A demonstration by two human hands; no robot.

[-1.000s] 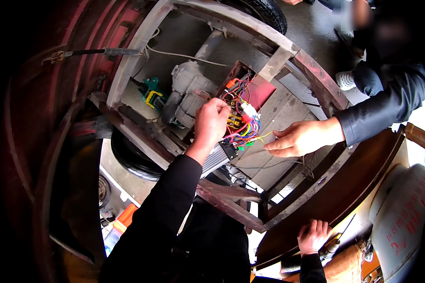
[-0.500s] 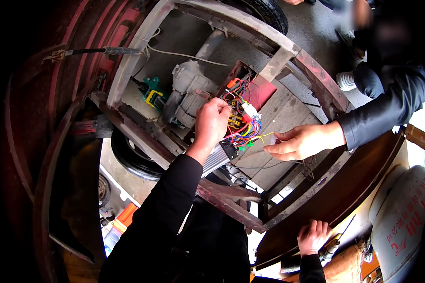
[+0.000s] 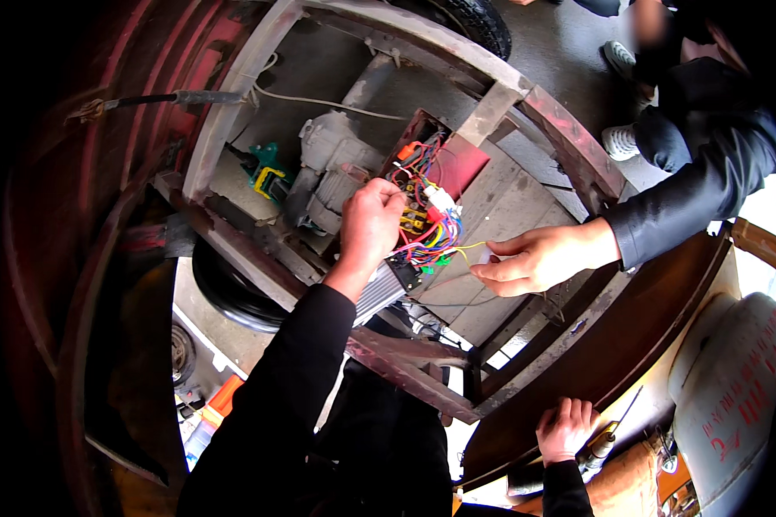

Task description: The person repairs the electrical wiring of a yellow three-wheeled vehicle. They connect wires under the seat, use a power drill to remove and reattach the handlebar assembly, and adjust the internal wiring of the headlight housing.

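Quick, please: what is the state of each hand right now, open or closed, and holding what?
Left hand: closed at the coloured wire bundle; exact grasp hidden.
Right hand: open, resting on the brown curved panel, holding nothing.

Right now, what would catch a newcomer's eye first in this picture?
The tangle of coloured wires at the centre, with the left hand closed on it inside the rusty metal frame. From the right, another person's hand pinches a yellow wire. The right hand rests lower right.
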